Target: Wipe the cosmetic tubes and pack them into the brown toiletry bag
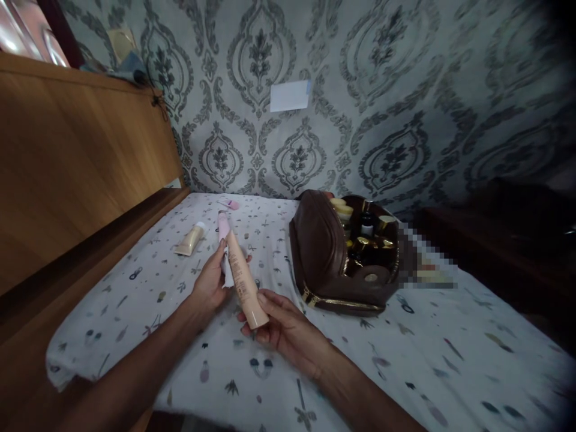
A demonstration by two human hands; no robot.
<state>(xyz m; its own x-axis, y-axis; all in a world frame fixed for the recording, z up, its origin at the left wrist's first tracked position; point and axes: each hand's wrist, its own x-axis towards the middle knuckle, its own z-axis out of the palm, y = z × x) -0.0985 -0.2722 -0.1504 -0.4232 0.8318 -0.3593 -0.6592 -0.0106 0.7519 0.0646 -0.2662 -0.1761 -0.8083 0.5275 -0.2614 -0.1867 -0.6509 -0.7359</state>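
The right hand [285, 327] grips the peach tube [243, 279] near its lower end, above the printed sheet [135, 300]; the left hand [210, 281] curls around a pink-and-white item [224, 224], partly hidden. Handling seems unfinished: the brown bag [317, 240] holds bottles [367, 222], while a beige tube [189, 240] lies outside.

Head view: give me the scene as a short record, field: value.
right hand: holds peach tube near its lower end
left hand: holds pink-and-white item, partly hidden
on sheet, left: beige tube, lying
on sheet, right: brown bag, open
in bag: dark bottle, other containers
wall: patterned, white rectangle on it
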